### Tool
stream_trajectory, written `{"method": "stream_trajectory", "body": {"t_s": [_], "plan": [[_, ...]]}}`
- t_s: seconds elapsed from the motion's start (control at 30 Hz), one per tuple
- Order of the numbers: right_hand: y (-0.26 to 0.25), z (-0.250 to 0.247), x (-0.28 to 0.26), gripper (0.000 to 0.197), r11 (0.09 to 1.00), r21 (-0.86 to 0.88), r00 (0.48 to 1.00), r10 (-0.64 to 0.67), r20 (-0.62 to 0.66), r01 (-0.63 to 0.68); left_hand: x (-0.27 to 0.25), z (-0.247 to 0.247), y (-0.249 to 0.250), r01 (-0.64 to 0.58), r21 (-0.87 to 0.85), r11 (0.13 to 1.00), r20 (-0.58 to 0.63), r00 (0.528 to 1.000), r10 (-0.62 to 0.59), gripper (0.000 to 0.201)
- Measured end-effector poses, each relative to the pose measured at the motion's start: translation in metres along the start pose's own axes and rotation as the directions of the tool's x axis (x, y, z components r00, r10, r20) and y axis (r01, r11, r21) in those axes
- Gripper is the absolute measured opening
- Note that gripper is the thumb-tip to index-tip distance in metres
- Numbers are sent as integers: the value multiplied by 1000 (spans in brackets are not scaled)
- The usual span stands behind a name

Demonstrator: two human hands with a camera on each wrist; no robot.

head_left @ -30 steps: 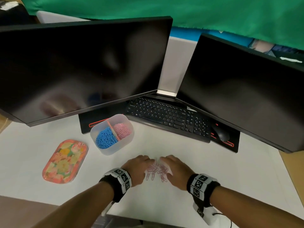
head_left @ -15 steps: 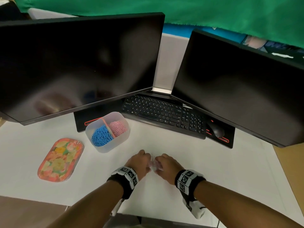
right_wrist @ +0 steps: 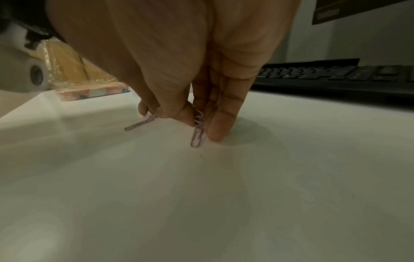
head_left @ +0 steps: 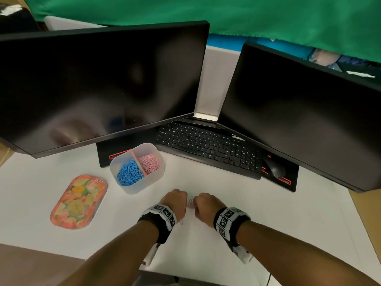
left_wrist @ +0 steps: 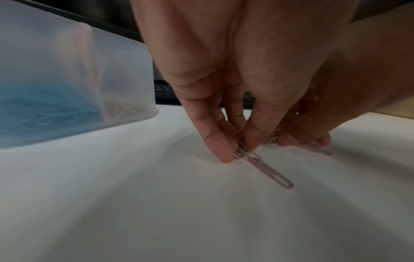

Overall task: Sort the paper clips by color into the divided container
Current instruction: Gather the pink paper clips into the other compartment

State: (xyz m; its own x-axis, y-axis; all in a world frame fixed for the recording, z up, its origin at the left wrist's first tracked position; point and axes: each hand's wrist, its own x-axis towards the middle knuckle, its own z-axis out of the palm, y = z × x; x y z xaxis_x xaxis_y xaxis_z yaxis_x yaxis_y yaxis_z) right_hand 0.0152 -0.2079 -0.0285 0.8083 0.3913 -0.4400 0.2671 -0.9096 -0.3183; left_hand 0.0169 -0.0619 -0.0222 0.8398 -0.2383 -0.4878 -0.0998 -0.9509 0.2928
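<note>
A translucent divided container stands on the white desk, with blue paper clips in its left half and pink paper clips in its right half. Just in front of it my two hands meet. My left hand pinches a bunch of pink paper clips between thumb and fingers against the desk. My right hand pinches more pink clips the same way. A few clips show between the two hands in the head view.
A flowered oval tray lies to the left of the container. A black keyboard and mouse sit behind, under two dark monitors. The desk's front edge runs below my forearms.
The loose pink clips that lay spread between my hands have been drawn together. Both hands have moved closer and their fingers have closed on the clips.
</note>
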Motion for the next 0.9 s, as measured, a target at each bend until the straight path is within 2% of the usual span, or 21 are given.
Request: {"method": "stream_trajectory", "body": {"t_s": [0.2,0.33,0.43,0.53,0.67,0.77,0.9], "plan": [[5,-8,2,28,1000,-14,1000,-27,10,27,0,-11,-6,25,-35,999,28,999,-24,25],[7,-12,0,28,999,28,999,-42,-8,43,-4,-14,-13,40,-126,991,4,999,-40,19],[8,-17,-3,25,995,92,999,-36,-9,36,-10,-24,-16,48,-239,970,-48,997,-62,12],[7,-25,-5,16,985,172,999,-26,-24,30,-18,-50,-19,13,-341,940,-155,985,-70,5],[-6,-45,-1,9,960,278,998,-14,-61,30,-14,-99,-41,68,-430,900,-246,951,-189,6],[-25,-66,9,8,937,349,995,6,-104,30,2,-124,-62,170,-452,875,-308,892,-332,7],[-62,-95,26,9,896,439,986,4,-169,71,13,-131,-77,273,-430,860,-250,880,-404,9]]}}
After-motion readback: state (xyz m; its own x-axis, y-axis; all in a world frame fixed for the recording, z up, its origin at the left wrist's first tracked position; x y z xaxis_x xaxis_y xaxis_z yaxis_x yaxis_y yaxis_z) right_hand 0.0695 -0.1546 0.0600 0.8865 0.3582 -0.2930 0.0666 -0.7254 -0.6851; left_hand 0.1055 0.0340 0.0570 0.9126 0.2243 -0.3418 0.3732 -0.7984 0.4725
